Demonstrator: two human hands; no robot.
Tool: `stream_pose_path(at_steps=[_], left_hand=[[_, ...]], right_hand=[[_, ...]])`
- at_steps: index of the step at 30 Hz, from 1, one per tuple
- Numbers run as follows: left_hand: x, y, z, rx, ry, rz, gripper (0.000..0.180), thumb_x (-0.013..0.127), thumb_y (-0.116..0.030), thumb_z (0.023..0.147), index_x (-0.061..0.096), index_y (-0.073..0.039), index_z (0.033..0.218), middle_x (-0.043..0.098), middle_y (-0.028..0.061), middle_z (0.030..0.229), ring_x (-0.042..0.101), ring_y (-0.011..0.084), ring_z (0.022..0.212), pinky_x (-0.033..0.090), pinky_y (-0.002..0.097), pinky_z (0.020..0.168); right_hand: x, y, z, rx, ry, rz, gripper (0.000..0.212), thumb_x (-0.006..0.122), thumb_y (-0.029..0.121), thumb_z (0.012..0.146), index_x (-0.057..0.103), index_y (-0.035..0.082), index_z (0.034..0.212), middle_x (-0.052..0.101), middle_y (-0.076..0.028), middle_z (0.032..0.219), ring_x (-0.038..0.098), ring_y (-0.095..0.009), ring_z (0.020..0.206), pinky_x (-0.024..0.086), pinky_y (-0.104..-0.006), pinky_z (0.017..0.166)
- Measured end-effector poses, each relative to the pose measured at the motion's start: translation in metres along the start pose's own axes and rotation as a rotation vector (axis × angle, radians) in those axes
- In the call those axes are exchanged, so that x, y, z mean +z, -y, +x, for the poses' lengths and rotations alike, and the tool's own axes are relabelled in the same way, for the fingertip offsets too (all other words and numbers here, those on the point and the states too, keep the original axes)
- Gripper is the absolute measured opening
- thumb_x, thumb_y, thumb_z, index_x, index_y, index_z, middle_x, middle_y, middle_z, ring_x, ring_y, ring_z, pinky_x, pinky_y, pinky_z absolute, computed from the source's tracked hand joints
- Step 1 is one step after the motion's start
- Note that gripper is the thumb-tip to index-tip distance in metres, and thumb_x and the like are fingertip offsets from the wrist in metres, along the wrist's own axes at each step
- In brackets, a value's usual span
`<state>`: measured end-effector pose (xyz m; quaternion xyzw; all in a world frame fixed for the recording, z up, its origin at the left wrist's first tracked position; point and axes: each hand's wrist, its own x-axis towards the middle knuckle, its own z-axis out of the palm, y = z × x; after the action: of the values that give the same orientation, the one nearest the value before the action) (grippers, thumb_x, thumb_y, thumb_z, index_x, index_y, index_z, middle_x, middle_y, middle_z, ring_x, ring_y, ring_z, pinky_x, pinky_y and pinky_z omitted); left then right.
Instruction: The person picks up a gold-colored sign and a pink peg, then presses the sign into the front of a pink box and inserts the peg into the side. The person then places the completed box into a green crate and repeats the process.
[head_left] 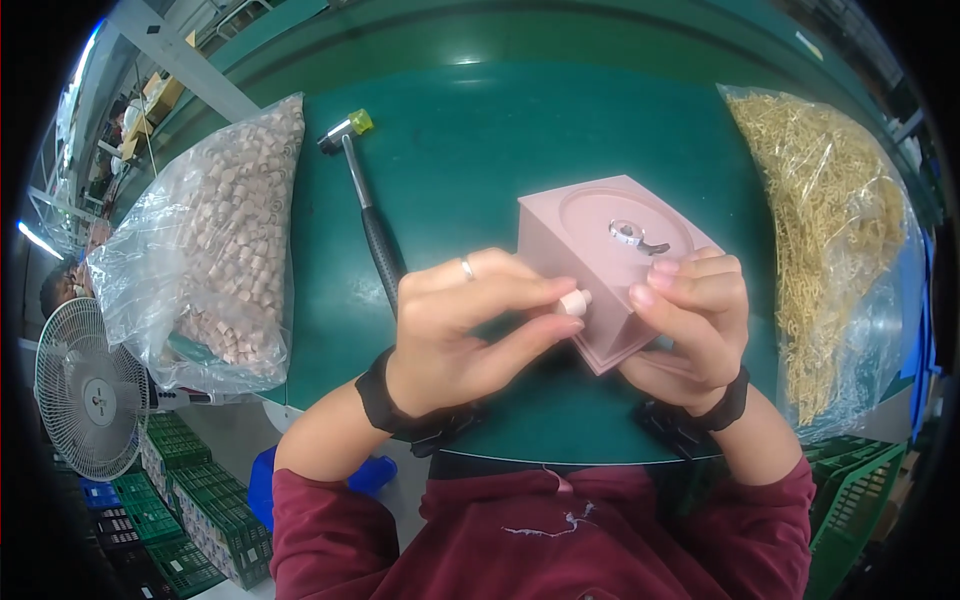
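Note:
My left hand [470, 320] pinches a small pale pink knob [574, 304] between thumb and forefinger, right against the side of a pink box [575, 235]. The box is tilted, and its upper face has a round recess with a metal fitting [627, 233] and a small dark lever [655, 248] in it. At the box's right edge is my right hand [695, 315], its thumb and fingertips closed on the near right corner and other fingers curled underneath. Whether the knob's end sits inside a hole cannot be made out.
A mallet [372, 220] with a yellow tip lies left of the box on the green table [450, 130]. A clear bag of small pink knobs [240, 210] stands at the left, and a bag of small brass-coloured parts [830, 230] at the right. A fan [95, 395] and green crates [200, 500] are lower left.

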<state>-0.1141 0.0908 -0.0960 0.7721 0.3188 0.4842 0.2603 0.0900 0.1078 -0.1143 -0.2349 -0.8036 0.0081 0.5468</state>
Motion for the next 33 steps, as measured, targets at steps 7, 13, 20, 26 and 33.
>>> stream_pose_path(at_steps=[7,13,20,26,33], left_hand=[[-0.002,-0.003,0.0,-0.214,0.033,-0.079,0.016,0.072,0.003,0.069,0.067,0.004,0.084,0.066,0.0115,0.073,0.063,0.0154,0.064,0.047,0.0219,0.057],[-0.004,-0.009,0.007,0.039,0.012,0.193,0.02,0.073,0.004,0.066,0.067,0.002,0.085,0.065,0.0106,0.075,0.063,0.0172,0.061,0.047,0.0233,0.054],[-0.004,-0.003,0.008,0.201,0.002,0.259,0.025,0.076,0.002,0.062,0.067,0.002,0.086,0.064,0.0098,0.075,0.062,0.0186,0.061,0.048,0.025,0.054],[-0.001,-0.005,0.003,-0.022,0.028,0.195,0.027,0.079,-0.001,0.062,0.067,0.002,0.087,0.064,0.0106,0.076,0.062,0.0179,0.063,0.047,0.0241,0.054],[0.002,-0.004,0.003,-0.01,-0.02,0.154,0.027,0.078,-0.001,0.064,0.066,0.002,0.087,0.065,0.0107,0.074,0.063,0.0171,0.063,0.047,0.0239,0.055]], right_hand=[[0.003,-0.002,-0.002,-0.043,0.014,-0.028,0.042,0.076,-0.002,0.055,0.068,0.01,0.095,0.052,0.0,0.088,0.052,-0.016,0.077,0.041,-0.0263,0.062],[0.003,-0.007,-0.004,-0.061,0.01,-0.018,0.04,0.075,-0.003,0.056,0.069,0.009,0.093,0.052,0.0,0.088,0.053,-0.016,0.077,0.04,-0.0263,0.062],[0.004,-0.009,-0.004,-0.052,0.002,0.011,0.039,0.074,-0.003,0.056,0.069,0.009,0.092,0.052,-0.001,0.089,0.053,-0.017,0.078,0.041,-0.027,0.062],[0.004,-0.01,-0.005,-0.043,-0.011,0.022,0.039,0.074,-0.004,0.056,0.069,0.01,0.092,0.052,-0.001,0.088,0.053,-0.017,0.078,0.041,-0.0271,0.061],[0.002,-0.009,-0.01,-0.059,0.056,-0.017,0.045,0.076,-0.002,0.055,0.062,0.01,0.096,0.053,-0.004,0.097,0.053,-0.019,0.083,0.043,-0.0303,0.069]])
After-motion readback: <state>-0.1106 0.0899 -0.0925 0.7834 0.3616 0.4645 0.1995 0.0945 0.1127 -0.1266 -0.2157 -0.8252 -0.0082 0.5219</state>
